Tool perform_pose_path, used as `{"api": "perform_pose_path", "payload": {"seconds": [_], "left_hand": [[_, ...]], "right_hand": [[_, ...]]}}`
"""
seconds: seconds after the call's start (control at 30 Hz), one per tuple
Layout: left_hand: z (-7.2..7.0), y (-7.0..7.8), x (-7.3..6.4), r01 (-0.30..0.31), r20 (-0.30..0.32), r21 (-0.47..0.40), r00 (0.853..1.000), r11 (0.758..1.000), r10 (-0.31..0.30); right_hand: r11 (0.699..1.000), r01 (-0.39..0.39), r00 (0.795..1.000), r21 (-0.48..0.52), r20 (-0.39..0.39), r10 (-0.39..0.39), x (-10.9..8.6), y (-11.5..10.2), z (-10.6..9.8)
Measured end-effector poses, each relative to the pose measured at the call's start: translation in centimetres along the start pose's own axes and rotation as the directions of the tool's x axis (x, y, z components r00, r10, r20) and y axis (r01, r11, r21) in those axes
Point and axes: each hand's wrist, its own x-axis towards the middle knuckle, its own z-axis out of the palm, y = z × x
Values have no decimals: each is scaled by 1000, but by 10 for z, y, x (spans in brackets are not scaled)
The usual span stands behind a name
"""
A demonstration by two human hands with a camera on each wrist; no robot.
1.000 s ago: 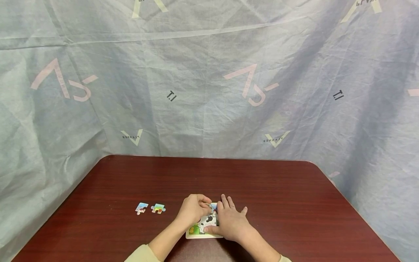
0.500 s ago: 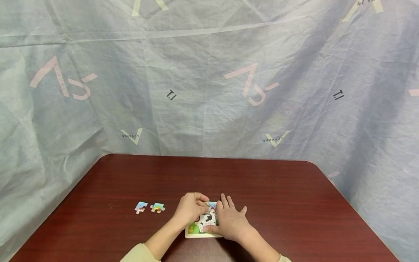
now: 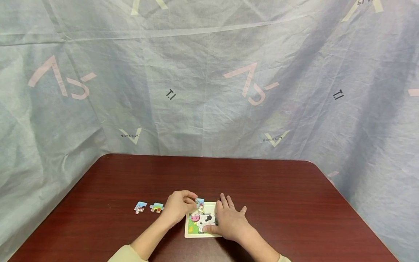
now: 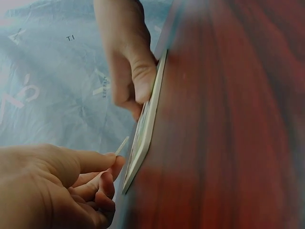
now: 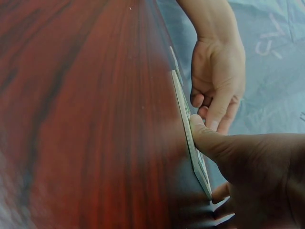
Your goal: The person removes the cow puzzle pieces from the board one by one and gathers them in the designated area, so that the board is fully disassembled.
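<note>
My left hand [image 3: 179, 206] pinches a jigsaw piece [image 3: 200, 204] with blue sky and a small red-topped picture, over the tray's upper left. Edge-on in the left wrist view, the same piece [image 4: 123, 145] sticks out from the thumb and finger. Below it lies a pale-framed puzzle tray [image 3: 203, 235] with a cow picture [image 3: 204, 221] in its lower part; bare board shows at the top. My right hand [image 3: 230, 221] rests on the tray's right side, fingers spread and straight, thumb [image 5: 198, 125] over the picture. That hand hides the tray's right part.
Two loose jigsaw pieces lie left of the tray: a blue one with a white-and-pink figure [image 3: 140, 207] and a blue-green one with a red spot [image 3: 157, 207]. The dark red table [image 3: 278, 189] extends around them. A grey printed cloth [image 3: 203, 120] hangs behind.
My left hand has moved left and drawn the pinched jigsaw piece leftward, baring the tray's upper board and the cow's head. The right hand has stayed in place.
</note>
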Motion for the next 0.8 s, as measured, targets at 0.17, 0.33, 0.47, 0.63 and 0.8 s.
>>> {"api": "perform_pose_path", "payload": {"seconds": [0.17, 0.33, 0.47, 0.63, 0.8], "left_hand": [[-12, -6, -4, 10, -20, 32, 1000, 999, -9], [-24, -10, -7, 43, -43, 41, 998, 998, -42], [-32, -14, -10, 73, -62, 52, 996, 996, -70], [-41, -18, -14, 90, -83, 84, 993, 992, -83], [-49, -20, -18, 111, -95, 104, 990, 988, -101]], "right_hand": [[1000, -3, 1000, 16, 0, 3, 0, 0, 0], [1000, -3, 1000, 21, 1, 3, 0, 0, 0], [1000, 1, 1000, 21, 1, -1, 1, 1, 1], [1000, 10, 1000, 17, -10, -10, 0, 1, 2], [1000, 16, 1000, 25, -10, -16, -1, 1, 2]]}}
